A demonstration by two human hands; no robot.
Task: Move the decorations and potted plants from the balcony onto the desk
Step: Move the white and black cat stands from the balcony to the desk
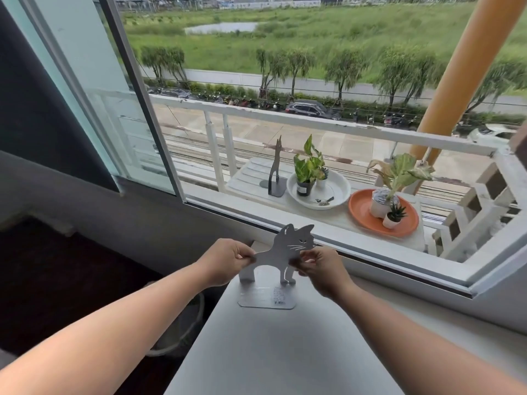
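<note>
Both hands pinch the cat bookend (281, 252): left hand (228, 259) fingers at rear, right hand (320, 269) at chest. Base on surface (271, 352). Prob. thin stiff metal, light; grip edges w/ care.

Soft, even daylight comes through the open window (285, 138); the dim room (42, 280) at left falls dark. Shadows are faint. Wide-angle bending curves the window frame (137, 95) and railing (285, 115), and distant trees (342, 67) look smeared
</note>
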